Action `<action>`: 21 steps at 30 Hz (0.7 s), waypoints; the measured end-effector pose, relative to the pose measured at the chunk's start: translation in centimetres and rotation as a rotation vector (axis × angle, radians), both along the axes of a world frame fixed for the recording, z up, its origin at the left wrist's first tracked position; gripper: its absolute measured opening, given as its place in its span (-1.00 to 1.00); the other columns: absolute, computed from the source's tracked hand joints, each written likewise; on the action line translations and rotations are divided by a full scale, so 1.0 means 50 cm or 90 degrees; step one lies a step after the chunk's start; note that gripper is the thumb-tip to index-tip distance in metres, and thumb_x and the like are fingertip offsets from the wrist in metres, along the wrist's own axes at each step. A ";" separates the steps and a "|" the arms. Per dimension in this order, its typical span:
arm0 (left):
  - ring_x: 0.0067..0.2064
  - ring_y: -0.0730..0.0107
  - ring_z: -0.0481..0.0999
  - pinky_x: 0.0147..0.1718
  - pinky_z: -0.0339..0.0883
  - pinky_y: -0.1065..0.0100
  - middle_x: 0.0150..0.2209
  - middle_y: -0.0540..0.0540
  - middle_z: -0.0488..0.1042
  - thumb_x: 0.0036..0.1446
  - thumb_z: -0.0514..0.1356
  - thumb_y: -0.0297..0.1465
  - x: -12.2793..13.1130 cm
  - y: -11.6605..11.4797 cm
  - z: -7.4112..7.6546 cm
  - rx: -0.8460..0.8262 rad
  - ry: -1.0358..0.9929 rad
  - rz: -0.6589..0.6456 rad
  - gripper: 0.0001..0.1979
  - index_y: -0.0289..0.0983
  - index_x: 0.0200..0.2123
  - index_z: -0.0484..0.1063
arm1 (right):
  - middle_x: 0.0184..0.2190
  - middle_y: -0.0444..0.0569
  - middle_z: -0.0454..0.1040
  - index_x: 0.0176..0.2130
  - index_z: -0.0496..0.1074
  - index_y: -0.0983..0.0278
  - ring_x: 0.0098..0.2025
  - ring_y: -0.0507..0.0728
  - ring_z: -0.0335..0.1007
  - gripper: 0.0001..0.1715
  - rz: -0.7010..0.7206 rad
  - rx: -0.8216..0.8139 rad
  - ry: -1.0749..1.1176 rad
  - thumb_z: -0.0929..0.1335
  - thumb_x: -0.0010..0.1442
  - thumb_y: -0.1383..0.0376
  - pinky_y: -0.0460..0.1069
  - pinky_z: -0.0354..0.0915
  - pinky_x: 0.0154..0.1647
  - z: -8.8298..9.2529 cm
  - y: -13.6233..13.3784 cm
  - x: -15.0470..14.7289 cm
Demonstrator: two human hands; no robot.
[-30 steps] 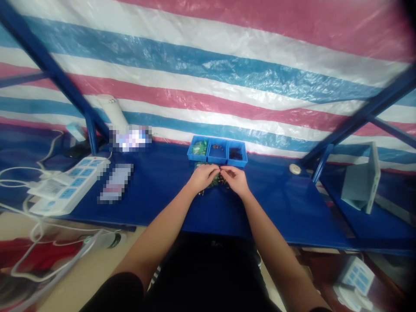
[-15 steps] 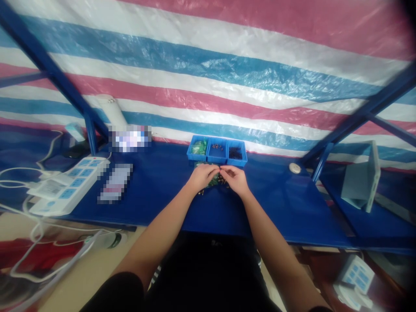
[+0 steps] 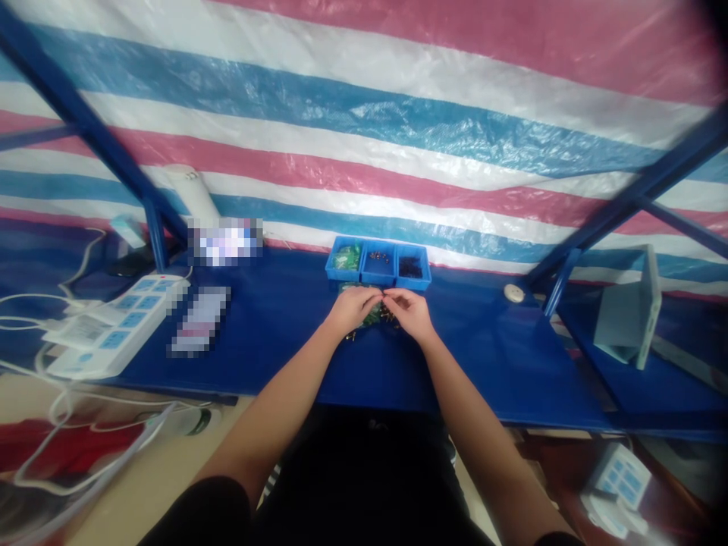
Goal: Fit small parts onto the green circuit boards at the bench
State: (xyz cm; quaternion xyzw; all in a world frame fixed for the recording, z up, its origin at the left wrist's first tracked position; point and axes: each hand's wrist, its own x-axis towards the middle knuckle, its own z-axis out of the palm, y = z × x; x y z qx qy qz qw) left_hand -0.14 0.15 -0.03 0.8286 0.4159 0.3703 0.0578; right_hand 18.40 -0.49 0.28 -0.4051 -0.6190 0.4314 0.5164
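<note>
My left hand [image 3: 351, 309] and my right hand [image 3: 410, 311] meet at the fingertips over the blue table. Both are closed in a pinch; whatever sits between the fingers is too small and too hidden to name. Beneath and between them lie green pieces [image 3: 373, 315] and several small brass-coloured parts [image 3: 391, 318], partly covered by the hands. Just beyond stands a blue three-part bin [image 3: 378, 279]. Its left compartment holds green pieces in clear wrap [image 3: 346, 258], the middle a few small metal parts [image 3: 378, 258], the right a heap of small black parts [image 3: 409, 267].
On the left lie a white power strip [image 3: 122, 322] with cables and a blurred-out phone-like slab [image 3: 202, 320]. A round white object [image 3: 513, 293] sits at the right, near a blue frame post [image 3: 562, 284] and an upright pale panel [image 3: 648, 311]. Striped sheeting [image 3: 398, 114] hangs behind.
The view has shifted very slightly. Both hands keep their pinch at the same spot, with only tiny finger movement.
</note>
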 end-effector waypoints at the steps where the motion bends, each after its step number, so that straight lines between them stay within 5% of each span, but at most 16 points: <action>1: -0.23 0.31 0.56 -0.19 0.34 0.30 -0.25 -0.06 0.59 0.36 0.04 -0.25 0.000 0.000 0.001 -0.007 0.001 0.003 -0.74 -0.18 -0.14 0.50 | -0.30 0.00 0.60 -0.18 0.56 0.23 -0.33 0.12 0.51 -0.60 0.000 -0.001 0.001 0.46 0.05 0.05 0.04 0.48 -0.26 -0.001 0.001 0.001; 21: -0.24 0.35 0.52 -0.20 0.29 0.35 -0.23 -0.02 0.57 0.39 -0.01 -0.27 0.002 -0.011 0.016 -0.072 -0.013 -0.002 -0.76 -0.18 -0.15 0.43 | -0.30 0.00 0.60 -0.16 0.55 0.27 -0.35 0.10 0.50 -0.59 0.004 -0.001 -0.001 0.47 0.06 0.07 0.03 0.47 -0.28 -0.009 0.003 0.001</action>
